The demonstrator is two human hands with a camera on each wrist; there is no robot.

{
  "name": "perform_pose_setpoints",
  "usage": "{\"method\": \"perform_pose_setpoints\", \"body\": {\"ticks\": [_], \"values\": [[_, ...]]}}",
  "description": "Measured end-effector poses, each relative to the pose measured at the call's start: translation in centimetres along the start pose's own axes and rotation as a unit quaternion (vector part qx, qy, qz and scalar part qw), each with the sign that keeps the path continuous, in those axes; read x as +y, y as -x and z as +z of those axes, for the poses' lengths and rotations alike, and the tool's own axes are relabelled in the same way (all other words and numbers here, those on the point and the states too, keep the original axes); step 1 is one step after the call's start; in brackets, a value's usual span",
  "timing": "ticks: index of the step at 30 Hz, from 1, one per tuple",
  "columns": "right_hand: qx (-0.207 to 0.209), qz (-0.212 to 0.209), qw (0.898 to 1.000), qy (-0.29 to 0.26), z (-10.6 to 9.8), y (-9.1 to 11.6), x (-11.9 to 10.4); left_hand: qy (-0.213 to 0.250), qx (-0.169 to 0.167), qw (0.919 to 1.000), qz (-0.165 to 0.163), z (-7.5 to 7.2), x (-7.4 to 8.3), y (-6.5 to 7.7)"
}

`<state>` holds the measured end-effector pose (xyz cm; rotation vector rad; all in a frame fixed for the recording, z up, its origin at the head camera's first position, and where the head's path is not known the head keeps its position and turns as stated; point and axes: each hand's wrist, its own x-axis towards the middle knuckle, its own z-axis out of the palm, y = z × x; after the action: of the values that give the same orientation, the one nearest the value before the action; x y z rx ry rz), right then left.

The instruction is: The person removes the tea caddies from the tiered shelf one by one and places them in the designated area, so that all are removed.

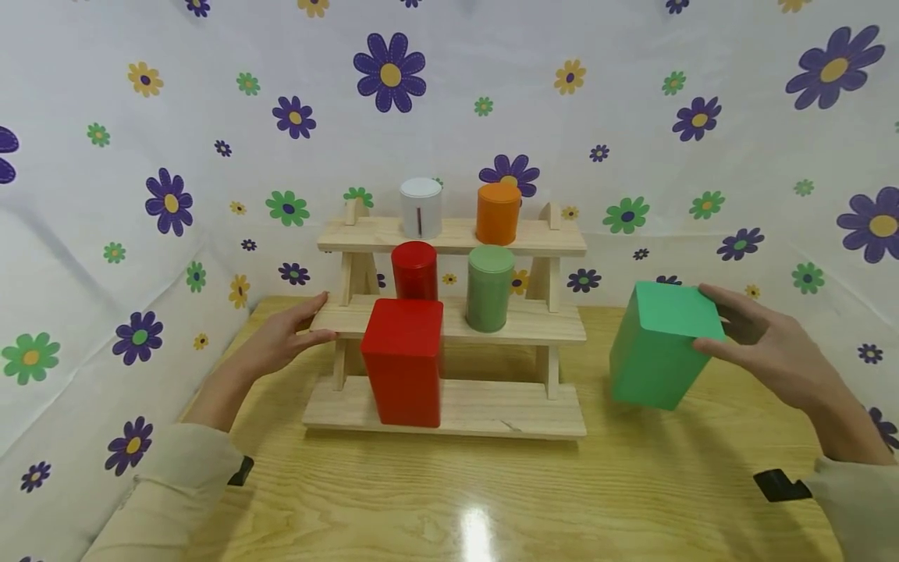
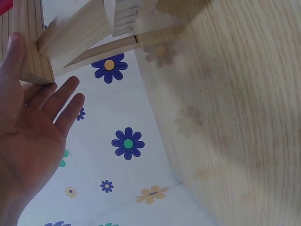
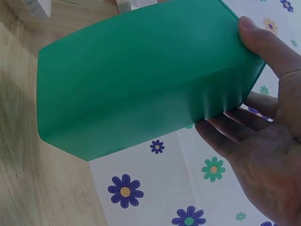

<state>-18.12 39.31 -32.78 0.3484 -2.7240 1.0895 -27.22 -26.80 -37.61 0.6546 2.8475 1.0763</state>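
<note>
- Two hands are working well apart: your right hand [image 1: 776, 351] is pinching the green box [image 1: 653, 347] near its top, leaning right of the wooden shelf [image 1: 552, 371]; you should be levelling it gently.
- Your left hand [image 1: 284, 339] is holding the left end of the middle tier [image 1: 534, 318], probably steadying it; you should be pressing lightly.
- The red box [image 1: 403, 367] is standing on the bottom tier [image 1: 506, 398]; you should be giving it room.
- Behind it, the red canister [image 1: 414, 269] and green canister [image 1: 488, 289] are sitting under the white canister [image 1: 421, 208] and orange canister [image 1: 497, 215]; you should be avoiding jolts.
</note>
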Motion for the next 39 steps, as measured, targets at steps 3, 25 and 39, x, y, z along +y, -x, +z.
{"method": "perform_pose_setpoints", "body": {"ticks": [3,25,39], "values": [[-0.011,0.011,1.000,-0.002,0.0,-0.7,0.2,-0.003,-0.002,1.0000,-0.006,0.0,-0.1,0.0],[-0.065,0.043,0.996,-0.044,1.0,-5.3,2.7,0.014,-0.003,0.9999,-0.009,-0.1,-0.1,0.0],[-0.085,0.041,0.994,-0.062,1.5,-7.1,4.2,0.024,-0.002,0.9996,-0.015,-0.1,-0.3,0.1]]}}
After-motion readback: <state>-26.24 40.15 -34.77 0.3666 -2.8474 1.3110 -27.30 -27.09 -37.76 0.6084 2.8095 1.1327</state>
